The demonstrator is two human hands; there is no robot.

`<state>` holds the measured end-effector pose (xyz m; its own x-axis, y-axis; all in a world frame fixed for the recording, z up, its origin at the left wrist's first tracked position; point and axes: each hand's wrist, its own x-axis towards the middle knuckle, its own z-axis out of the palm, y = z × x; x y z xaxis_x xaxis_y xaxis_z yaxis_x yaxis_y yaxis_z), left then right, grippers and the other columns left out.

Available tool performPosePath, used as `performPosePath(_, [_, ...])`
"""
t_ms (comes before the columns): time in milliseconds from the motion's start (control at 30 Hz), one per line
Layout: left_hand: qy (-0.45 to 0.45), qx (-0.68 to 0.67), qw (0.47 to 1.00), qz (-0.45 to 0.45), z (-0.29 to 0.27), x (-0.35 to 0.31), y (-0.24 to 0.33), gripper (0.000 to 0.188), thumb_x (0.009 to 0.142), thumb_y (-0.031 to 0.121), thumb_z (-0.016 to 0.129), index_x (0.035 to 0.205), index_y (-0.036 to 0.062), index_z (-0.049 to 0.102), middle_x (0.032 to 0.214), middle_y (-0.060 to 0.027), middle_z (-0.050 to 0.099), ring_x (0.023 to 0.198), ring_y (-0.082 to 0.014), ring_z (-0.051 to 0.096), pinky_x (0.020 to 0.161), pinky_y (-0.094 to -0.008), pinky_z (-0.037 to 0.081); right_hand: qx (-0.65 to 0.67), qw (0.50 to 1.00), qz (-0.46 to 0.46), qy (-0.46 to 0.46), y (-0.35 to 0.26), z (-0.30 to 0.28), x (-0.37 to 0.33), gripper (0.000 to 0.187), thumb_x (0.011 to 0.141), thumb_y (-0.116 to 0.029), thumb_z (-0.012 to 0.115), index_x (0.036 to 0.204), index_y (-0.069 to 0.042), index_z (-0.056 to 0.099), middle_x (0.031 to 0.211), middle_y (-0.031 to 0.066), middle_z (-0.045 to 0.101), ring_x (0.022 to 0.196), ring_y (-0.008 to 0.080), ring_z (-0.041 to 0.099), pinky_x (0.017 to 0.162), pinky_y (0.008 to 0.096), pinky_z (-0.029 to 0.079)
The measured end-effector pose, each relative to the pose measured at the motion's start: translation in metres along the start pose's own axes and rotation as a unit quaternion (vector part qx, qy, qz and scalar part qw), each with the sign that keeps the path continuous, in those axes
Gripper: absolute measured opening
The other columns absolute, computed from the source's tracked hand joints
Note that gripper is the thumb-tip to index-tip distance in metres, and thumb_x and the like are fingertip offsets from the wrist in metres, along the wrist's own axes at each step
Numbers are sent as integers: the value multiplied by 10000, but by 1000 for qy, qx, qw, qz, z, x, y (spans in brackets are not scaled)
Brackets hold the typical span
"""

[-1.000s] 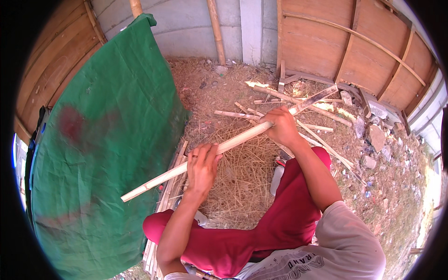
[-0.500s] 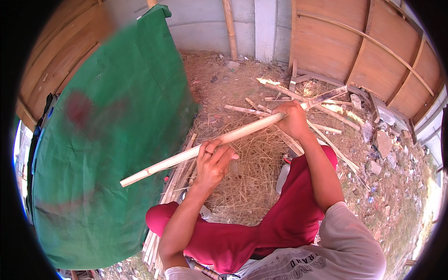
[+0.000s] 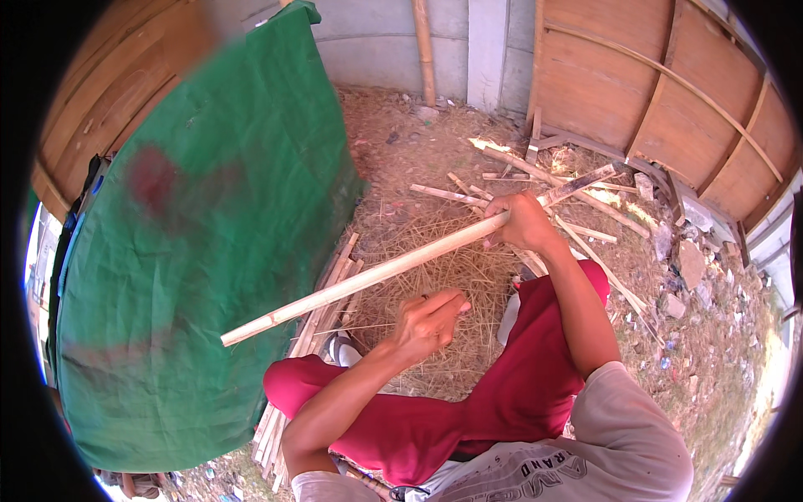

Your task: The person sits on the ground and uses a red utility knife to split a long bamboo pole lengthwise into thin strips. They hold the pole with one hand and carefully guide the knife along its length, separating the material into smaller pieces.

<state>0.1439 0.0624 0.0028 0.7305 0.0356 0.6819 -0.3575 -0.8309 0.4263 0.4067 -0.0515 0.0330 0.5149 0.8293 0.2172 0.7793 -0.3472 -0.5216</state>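
A long split bamboo strip (image 3: 360, 284) slants across the view, its lower left end in front of the green sheet and its far right end above the pile of pieces. My right hand (image 3: 523, 224) is closed around it, toward that far end. Below the strip, apart from it, my left hand (image 3: 428, 325) hangs over the straw-like shavings (image 3: 443, 280) between my legs. Its fingers are curled in, and whatever may be inside them is hidden.
A green sheet (image 3: 209, 251) stands close on my left. Beside my left knee lies a stack of bamboo strips (image 3: 272, 435). More bamboo pieces (image 3: 602, 205) lie crossed ahead to the right, near rubble (image 3: 690, 263) and a wooden panel wall (image 3: 602, 75).
My left hand has come off the bamboo strip and moved down and to the right, its fingers curling. My right hand keeps its grip, and the strip has dipped slightly.
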Motion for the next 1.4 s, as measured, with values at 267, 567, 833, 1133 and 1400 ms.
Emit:
performPosePath(267, [105,17,993,-51,-10,3,-14,15,821,-47,720,824,-48,705,873,-129,717,591,-218,669,471,-318,521,129,984,-26,-120,19,-1,-3,460,715,-363,897,1040,-61,774,935,127,749,858,260,694,786,385,541])
performPosePath(567, [-121,-73,986,84,31,-46,4,400,640,-109,708,1033,-36,695,1104,-135,666,697,-197,680,500,-308,519,142,980,33,-136,10,13,6,293,819,-309,823,920,-36,786,808,107,732,777,205,668,746,359,521])
performPosePath(833, [-169,-42,969,176,27,-33,13,438,644,2,749,1077,-31,693,1183,-123,650,779,-184,668,580,-303,538,156,982,52,-93,19,29,1,288,823,-332,808,903,-56,785,821,126,734,806,239,686,785,387,511])
performPosePath(1133, [-383,41,905,180,42,-50,39,368,781,281,751,1021,13,673,1093,-122,657,926,-244,658,777,-366,516,47,999,-8,16,26,6,13,272,827,-347,790,869,-79,774,834,120,733,887,288,650,999,435,336])
performPosePath(1400, [-160,139,960,-182,-56,-14,-6,530,808,288,803,1213,-13,645,1115,-177,677,1044,-364,655,910,-462,507,3,987,105,124,47,-57,-14,403,706,-417,876,806,-45,758,799,136,653,856,265,620,835,412,464])
